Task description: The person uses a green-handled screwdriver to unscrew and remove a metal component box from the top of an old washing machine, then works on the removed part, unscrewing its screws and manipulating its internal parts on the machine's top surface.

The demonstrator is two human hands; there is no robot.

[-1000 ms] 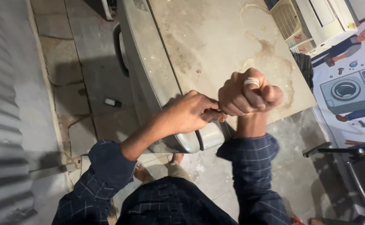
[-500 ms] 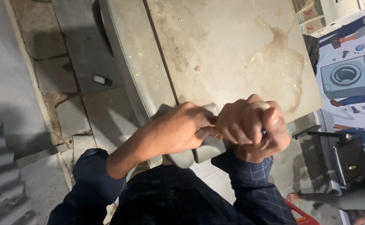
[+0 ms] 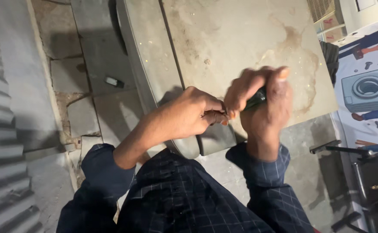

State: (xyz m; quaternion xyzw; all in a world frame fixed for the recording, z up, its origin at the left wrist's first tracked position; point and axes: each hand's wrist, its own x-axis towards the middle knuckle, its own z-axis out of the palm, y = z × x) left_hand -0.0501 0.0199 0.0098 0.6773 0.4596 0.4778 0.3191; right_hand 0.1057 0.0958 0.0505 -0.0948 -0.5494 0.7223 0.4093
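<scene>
Both hands met above the near corner of a stained grey appliance top (image 3: 240, 39). The right hand (image 3: 264, 101) was curled tight around a dark green tool handle (image 3: 256, 99), most of it hidden in the fist. The left hand (image 3: 189, 114) had its fingertips (image 3: 223, 117) pinched narrow against the handle's near end. A small dark object (image 3: 113, 81) lay on the paved floor (image 3: 90, 56), well apart.

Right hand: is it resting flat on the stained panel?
No, the right hand is raised and curled around a dark handle, with the left hand pinching beside it above the stained panel.
</scene>
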